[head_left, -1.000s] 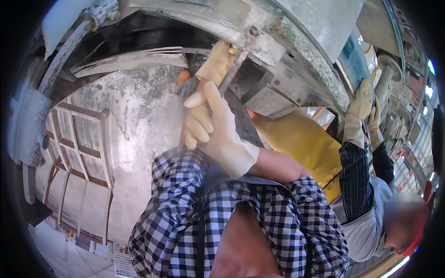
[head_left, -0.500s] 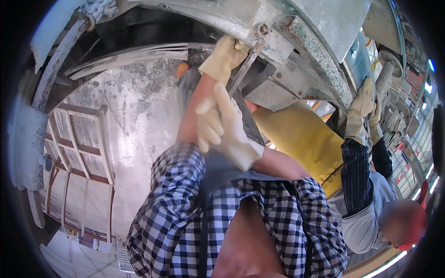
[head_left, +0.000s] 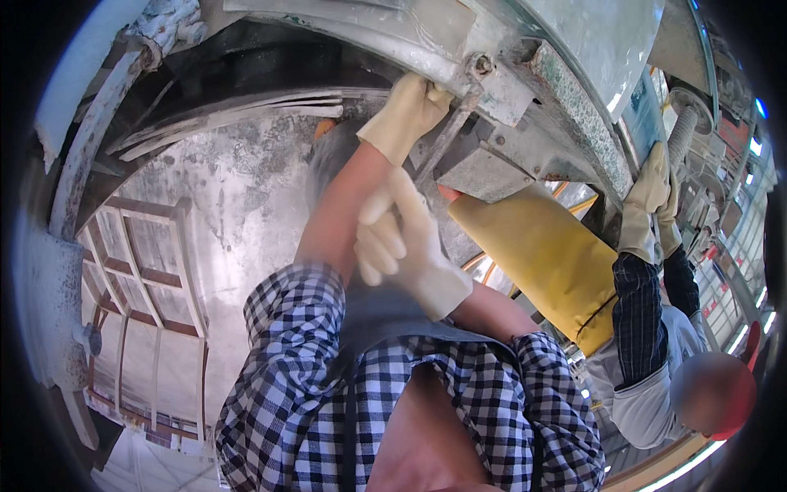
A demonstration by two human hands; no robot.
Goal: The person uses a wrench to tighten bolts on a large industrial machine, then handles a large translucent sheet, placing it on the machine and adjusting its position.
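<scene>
My left hand (head_left: 407,115), in a cream rubber glove, reaches up to the lower edge of a pale, worn metal frame (head_left: 393,51). Its fingers are curled closed; whatever lies inside them is hidden. Just right of it a rusty metal bar (head_left: 447,135) slants down from a bolted joint (head_left: 482,66). My right hand (head_left: 410,250), gloved alike, hovers before my apron (head_left: 385,316), below the left wrist. Its fingers are loosely bent and apart, slightly blurred, with nothing seen in them.
At the right, a person in a red cap (head_left: 730,402) has both gloved hands (head_left: 648,197) raised near a bluish sheet (head_left: 642,119). A yellow cover (head_left: 541,254) hangs between us. A wooden rack (head_left: 147,262) and a whitish post (head_left: 57,279) stand left.
My left hand sits slightly lower and further right in view, its fingers still curled. My right hand has shifted slightly down and right. The surrounding view has shifted a little.
</scene>
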